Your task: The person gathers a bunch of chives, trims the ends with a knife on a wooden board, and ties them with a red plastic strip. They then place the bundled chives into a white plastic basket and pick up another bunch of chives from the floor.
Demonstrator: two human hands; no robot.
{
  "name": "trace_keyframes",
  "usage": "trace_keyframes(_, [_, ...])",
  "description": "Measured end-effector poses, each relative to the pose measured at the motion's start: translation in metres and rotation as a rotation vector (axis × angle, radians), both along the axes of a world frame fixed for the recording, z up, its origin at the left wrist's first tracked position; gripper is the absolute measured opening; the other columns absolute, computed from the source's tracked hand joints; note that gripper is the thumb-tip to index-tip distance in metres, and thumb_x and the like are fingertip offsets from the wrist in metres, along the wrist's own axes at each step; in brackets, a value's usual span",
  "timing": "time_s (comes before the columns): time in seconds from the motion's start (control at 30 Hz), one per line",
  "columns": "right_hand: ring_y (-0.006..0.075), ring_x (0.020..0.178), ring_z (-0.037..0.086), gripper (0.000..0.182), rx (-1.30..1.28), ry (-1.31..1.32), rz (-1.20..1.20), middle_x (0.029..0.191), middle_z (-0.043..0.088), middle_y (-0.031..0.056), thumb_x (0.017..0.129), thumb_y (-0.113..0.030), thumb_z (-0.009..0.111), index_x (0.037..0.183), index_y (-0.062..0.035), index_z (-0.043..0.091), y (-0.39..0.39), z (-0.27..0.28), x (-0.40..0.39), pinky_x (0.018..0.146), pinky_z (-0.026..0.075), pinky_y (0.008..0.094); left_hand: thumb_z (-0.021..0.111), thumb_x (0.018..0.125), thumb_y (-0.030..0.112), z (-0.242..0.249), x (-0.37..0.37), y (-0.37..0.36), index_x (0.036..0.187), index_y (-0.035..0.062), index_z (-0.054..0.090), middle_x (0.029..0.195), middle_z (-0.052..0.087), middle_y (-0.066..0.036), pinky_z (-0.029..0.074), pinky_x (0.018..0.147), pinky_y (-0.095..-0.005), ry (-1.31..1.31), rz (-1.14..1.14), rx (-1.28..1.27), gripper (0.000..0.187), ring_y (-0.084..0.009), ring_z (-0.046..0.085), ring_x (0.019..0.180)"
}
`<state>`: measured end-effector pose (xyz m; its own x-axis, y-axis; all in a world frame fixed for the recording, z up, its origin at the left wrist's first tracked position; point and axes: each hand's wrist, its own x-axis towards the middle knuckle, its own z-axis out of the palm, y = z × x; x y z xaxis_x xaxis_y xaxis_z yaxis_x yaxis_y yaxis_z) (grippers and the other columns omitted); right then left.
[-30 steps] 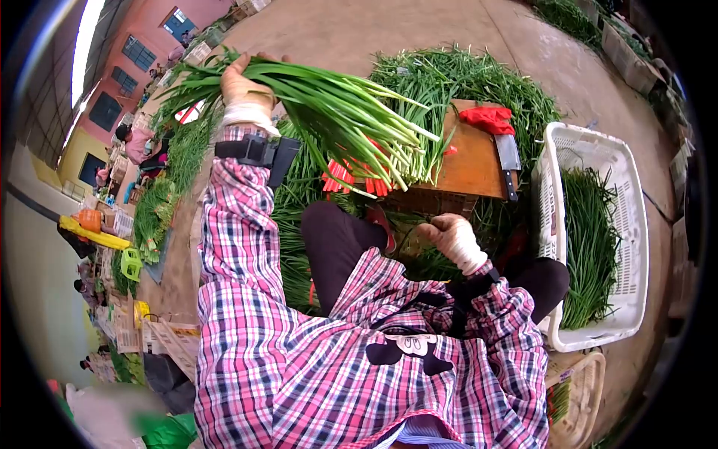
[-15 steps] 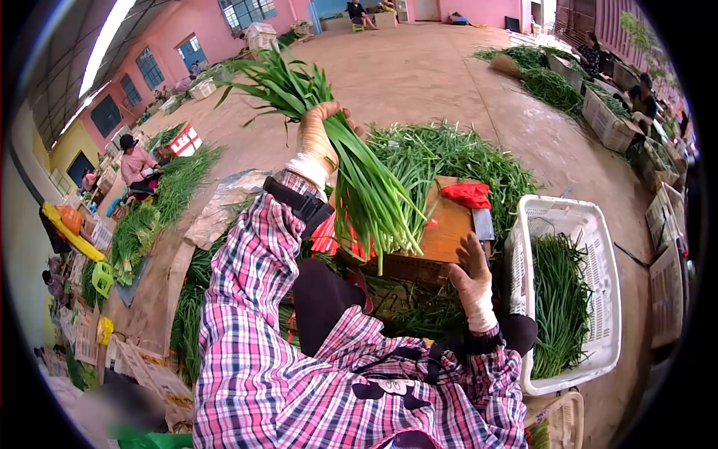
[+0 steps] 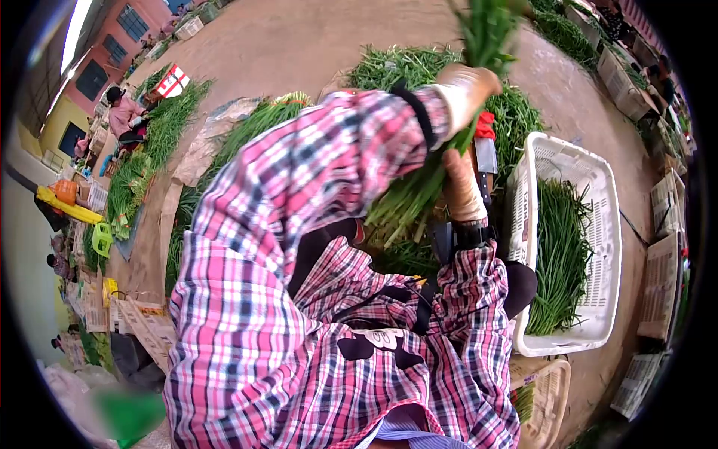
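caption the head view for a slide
Left hand gripping long green leafy stalks, right hand beside them, near a white rectangular plastic crate.

white crate (image 3: 565,346), printed side marks (image 3: 526,202), too small to read

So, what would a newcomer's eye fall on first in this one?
Probably the pink plaid sleeve stretched across the middle, with the left hand gripping a long green bunch that runs up to the top edge. Next, likely the big white crate of greens on the right, then the small red cloth left of its far end.
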<state>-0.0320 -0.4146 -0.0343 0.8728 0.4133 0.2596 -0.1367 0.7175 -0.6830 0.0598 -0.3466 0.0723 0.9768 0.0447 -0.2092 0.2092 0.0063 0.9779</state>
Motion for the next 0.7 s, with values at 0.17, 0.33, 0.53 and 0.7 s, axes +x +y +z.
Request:
trace_keyframes(0.17, [0.0278,0.123,0.053,0.065,0.154,0.103,-0.073,0.137,0.054,0.0117,0.090,-0.045,0.062,0.139,-0.0056,0.047,-0.035,-0.087,0.033,0.107,0.039,0.0441,0.073,0.080,0.026,0.019,-0.011,-0.062,0.116,-0.0046,0.063,0.120,0.063,-0.019,0.048,0.092,-0.0398,0.156,-0.239,0.419,0.049,-0.0279,0.061,0.106])
trace_keyframes(0.33, [0.0258,0.103,0.058,0.062,0.517,0.051,-0.080,0.109,0.062,0.0088,0.087,-0.052,0.061,0.129,-0.0072,0.052,-0.047,-0.095,0.028,0.104,0.038,0.0572,0.065,0.086,0.035,0.057,-0.038,-0.038,0.118,-0.0017,0.063,0.131,0.056,-0.015,0.049,0.087,-0.0388,-0.046,-0.442,0.255,0.049,-0.0257,0.057,0.100])
trace_keyframes(0.53, [0.0206,0.095,0.055,0.084,0.689,0.077,-0.095,0.105,0.057,0.0043,0.084,-0.051,0.068,0.149,-0.0120,0.032,-0.073,-0.121,0.030,0.098,0.041,0.0453,0.037,0.099,0.052,0.082,-0.034,0.127,0.134,0.0069,0.055,0.137,0.053,-0.017,0.046,0.099,-0.0391,-0.324,-1.087,0.076,0.060,-0.0275,0.048,0.131])
trace_keyframes(0.7, [0.0216,0.098,0.055,0.089,0.844,0.042,0.019,0.107,0.056,0.0050,0.083,-0.045,0.072,0.152,-0.0134,0.025,-0.080,-0.124,0.030,0.102,0.042,0.0474,0.056,0.095,0.044,0.031,-0.074,0.220,0.118,0.0041,0.065,0.118,0.065,-0.017,0.052,0.091,-0.0372,0.168,-1.086,0.373,0.047,-0.0255,0.065,0.104])
